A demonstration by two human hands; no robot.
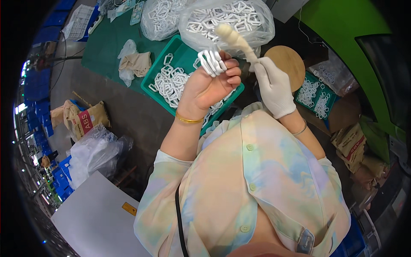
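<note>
Closest, just on the person's side of both hands, is a pastel shirt (pixel 218 158) with pale green buttons. Beyond it, the bare left hand (pixel 207 90) has its fingers curled around a small row of white links (pixel 211 63), grasping them up by the fingertips, with a gold bangle (pixel 189 119) at its wrist. Opposite, the white-gloved right hand (pixel 274 85) is clenched on the thin end of a cream-coloured wrapped stick (pixel 234 37), whose thicker end slants away past the left fingertips. Beneath the left hand sits a green crate (pixel 184 53), with loose links (pixel 169 88) heaped in it, mostly to that hand's left. Just beyond the right hand is a round wooden disc (pixel 284 66), and farther to its right a smaller green tray (pixel 329 103) holds more links. Farther out, left of the left hand, a beige cloth (pixel 137 63) lies on a dark green tabletop (pixel 105 49); straight ahead of both hands stand two clear bags (pixel 227 19) filled with white links.
</note>
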